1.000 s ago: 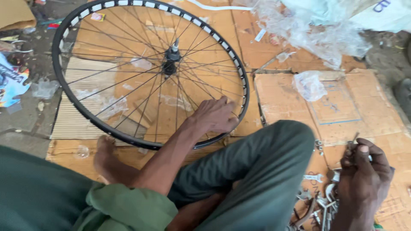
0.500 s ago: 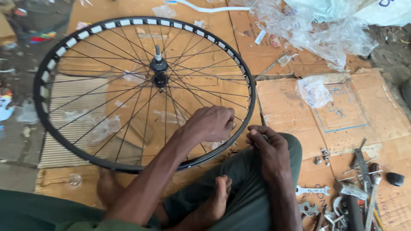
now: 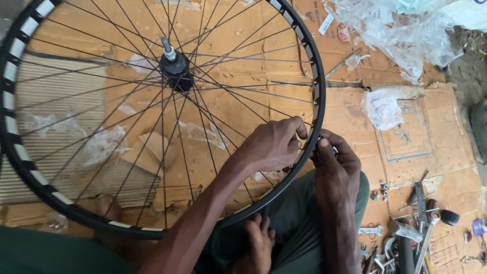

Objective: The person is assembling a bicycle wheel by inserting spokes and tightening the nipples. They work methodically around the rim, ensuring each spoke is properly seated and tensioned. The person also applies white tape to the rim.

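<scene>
While seen from the head camera: a person sits on flattened cardboard (image 3: 355, 109) with a bicycle wheel (image 3: 20, 152) lying across the lap.
Hub: hub (image 3: 175, 68) at 11 o'clock; spokes fan to the rim.
Left hand: left hand (image 3: 271, 147) inside the rim at 4 o'clock, fingers curled closed about a spoke.
Right hand: right hand (image 3: 335, 170) outside the rim, fingers pinched at the spoke's end; any small part is hidden.
Progress: judged mostly laced; a loose spoke (image 3: 291, 82) at 2 o'clock.
Tools: tools (image 3: 418, 223) at 4 o'clock, untouched.

arms: bare, no sleeves | hands: no gloves | trousers (image 3: 299, 213): dark green | feet (image 3: 258, 243): bare
</scene>
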